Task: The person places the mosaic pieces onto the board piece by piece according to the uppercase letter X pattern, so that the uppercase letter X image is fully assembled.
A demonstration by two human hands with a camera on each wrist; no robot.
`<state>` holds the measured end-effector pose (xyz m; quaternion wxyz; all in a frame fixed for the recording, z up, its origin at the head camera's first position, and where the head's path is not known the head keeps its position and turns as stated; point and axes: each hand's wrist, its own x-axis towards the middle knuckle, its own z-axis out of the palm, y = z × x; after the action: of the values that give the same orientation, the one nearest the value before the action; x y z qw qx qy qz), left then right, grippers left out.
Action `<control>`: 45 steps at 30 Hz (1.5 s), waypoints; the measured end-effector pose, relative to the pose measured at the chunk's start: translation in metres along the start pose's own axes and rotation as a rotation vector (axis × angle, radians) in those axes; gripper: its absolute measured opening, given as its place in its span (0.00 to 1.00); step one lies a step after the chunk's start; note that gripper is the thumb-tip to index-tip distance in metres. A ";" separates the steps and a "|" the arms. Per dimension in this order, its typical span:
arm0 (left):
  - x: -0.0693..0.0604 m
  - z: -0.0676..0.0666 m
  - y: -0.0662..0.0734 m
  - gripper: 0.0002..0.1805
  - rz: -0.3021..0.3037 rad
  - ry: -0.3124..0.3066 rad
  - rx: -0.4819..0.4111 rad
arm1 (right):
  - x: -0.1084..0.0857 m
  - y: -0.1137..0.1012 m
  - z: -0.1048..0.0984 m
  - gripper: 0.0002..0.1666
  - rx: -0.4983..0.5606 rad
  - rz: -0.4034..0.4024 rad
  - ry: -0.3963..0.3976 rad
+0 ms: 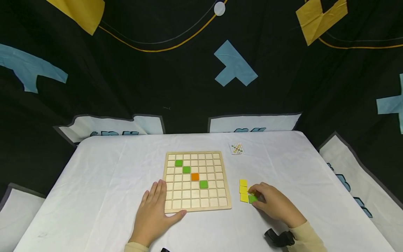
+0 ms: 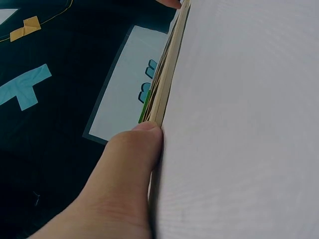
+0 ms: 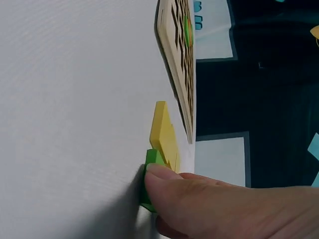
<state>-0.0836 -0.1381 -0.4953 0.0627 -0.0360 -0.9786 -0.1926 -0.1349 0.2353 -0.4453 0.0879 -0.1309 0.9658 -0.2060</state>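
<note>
One black curtain (image 1: 185, 84), printed with pale blue and gold shapes, hangs beyond both the left hand (image 1: 152, 214) and the right hand (image 1: 273, 201). Next in size is the white-clothed table (image 1: 100, 182): its far edge runs well beyond the hands, cloth spreads wide from the left hand to the left edge, and another broad stretch lies between the right hand and the slanting right edge.

Between the hands, nearer the left, sits the wooden grid board (image 1: 226, 208). The left hand lies with fingers extended along the board's left edge, its thumb touching the near edge. Well apart from it, the right hand pinches a green tile (image 1: 253, 199) between thumb and fingers; whether that tile is lifted, I cannot tell.

Farther out than the right hand is a small pattern card (image 1: 237, 148). Just left of the right fingertips, three yellow tiles (image 1: 243, 190) form a column, a strip of cloth separating them from the board. Green squares (image 1: 186, 169) and an orange square (image 1: 195, 176) run diagonally across the grid.
</note>
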 end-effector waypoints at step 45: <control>0.000 0.001 0.000 0.68 -0.008 -0.004 -0.004 | 0.049 -0.074 0.051 0.05 0.195 -0.251 0.079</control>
<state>-0.0839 -0.1380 -0.4964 0.0601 -0.0323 -0.9785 -0.1946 -0.1534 0.1365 -0.4660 0.0356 -0.2332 0.9199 -0.3132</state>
